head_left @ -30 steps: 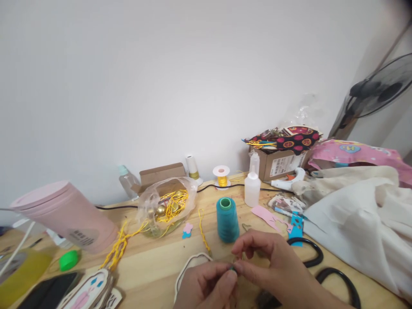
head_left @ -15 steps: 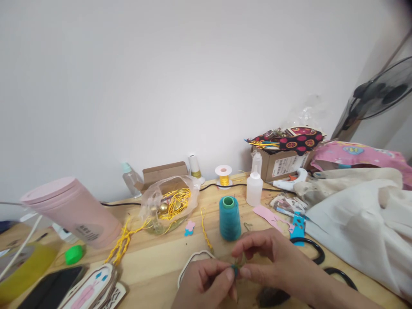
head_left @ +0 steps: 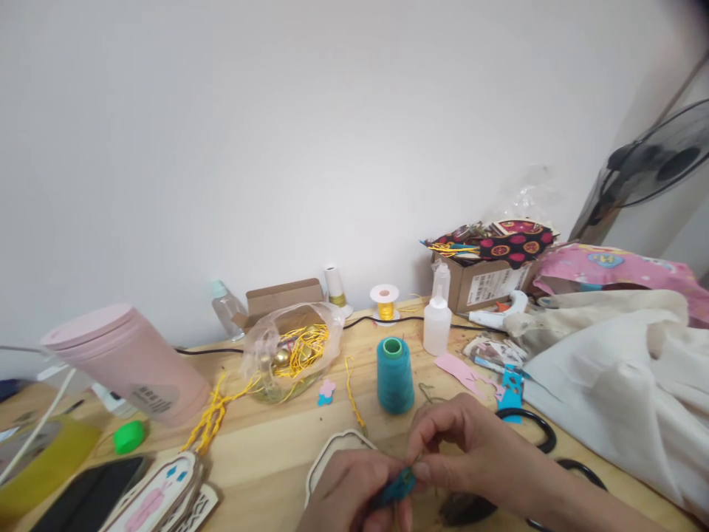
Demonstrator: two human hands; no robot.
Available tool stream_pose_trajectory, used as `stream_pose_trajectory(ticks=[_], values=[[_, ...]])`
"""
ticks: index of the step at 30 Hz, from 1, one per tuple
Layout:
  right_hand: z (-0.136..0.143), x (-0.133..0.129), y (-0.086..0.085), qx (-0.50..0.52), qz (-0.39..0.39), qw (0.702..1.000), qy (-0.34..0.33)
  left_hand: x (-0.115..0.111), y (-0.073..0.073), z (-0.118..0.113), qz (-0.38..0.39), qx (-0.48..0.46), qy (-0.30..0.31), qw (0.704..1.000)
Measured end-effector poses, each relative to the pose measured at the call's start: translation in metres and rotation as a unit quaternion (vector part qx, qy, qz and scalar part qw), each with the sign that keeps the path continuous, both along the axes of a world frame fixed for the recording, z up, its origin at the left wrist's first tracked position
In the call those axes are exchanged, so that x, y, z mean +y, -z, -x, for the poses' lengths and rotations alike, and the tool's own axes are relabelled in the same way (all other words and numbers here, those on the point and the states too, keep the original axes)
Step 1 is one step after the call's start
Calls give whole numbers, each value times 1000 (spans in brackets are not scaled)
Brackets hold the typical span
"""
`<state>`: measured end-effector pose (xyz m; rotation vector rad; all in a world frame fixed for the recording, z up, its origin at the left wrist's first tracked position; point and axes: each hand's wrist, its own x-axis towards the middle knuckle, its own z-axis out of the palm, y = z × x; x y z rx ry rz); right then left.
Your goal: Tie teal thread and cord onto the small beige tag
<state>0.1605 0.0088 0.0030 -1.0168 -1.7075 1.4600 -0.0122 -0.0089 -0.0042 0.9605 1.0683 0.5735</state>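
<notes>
My left hand [head_left: 354, 484] is closed around a small bundle of teal thread [head_left: 399, 488], its lower part hidden by the fingers. My right hand [head_left: 459, 451] pinches a thin olive cord [head_left: 429, 395] right at the top of the bundle. Behind the fingers stands a cone of teal thread [head_left: 395, 377]. Partly under my left hand lies a pale wooden tag [head_left: 318, 462], with a braided yellow cord [head_left: 353, 399] above it. Black-handled scissors [head_left: 535, 427] lie beneath my right forearm.
A pink tumbler [head_left: 122, 362], a phone [head_left: 86, 495] and decorated tags [head_left: 158, 495] are at left. A plastic bag [head_left: 252, 340] of yellow cords stands near the wall. To the right are a squeeze bottle [head_left: 437, 329], a cardboard box [head_left: 459, 284] and white cloth [head_left: 620, 377].
The teal bundle now shows more between my hands, tilted toward the right. My left hand has rolled over it, and my right fingers have closed in tighter on the olive cord.
</notes>
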Motion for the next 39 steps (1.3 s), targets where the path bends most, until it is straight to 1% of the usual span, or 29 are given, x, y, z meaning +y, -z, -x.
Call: stream_pose_trajectory(ticks=[1,3,7,9,16,18,20,22,23,25,26,27,30,32,34,36,39], values=[[0,0,0,1,0,1000,1,1,0,0,25,-9,16,1000],[0,0,0,5,-2,1000,2,3,0,0,43,-11,44,998],[2,-1,-1,15,4,1000,-10,4,2,0,-8,-14,84,996],[2,-1,-2,20,9,1000,-11,4,3,1,-19,-22,93,995],[2,-2,1,34,21,999,-15,5,2,1,3,-42,78,996],[3,-3,3,53,49,997,-23,4,0,0,12,-46,63,997],[4,-2,6,80,98,991,-38,3,-2,-1,16,-50,48,997],[5,1,7,101,123,987,-19,3,-4,-1,19,-49,35,998],[5,2,6,102,113,988,9,3,-4,-1,22,-49,29,998],[3,3,2,76,44,993,82,3,-4,0,24,-57,12,998],[2,3,0,51,-1,993,108,4,-4,1,25,-67,4,997],[0,3,-2,21,-47,992,120,4,-3,2,25,-81,-2,996],[-2,-1,-8,-51,-155,982,93,5,1,4,21,-130,-12,991],[-1,-4,-8,-81,-205,973,74,6,3,5,23,-154,-15,988],[1,-6,-6,-108,-253,959,72,6,4,6,29,-163,-21,986],[4,-6,-3,-138,-307,939,70,6,4,5,35,-157,-26,987],[7,-7,2,-160,-409,895,80,5,4,4,30,-138,-33,989]])
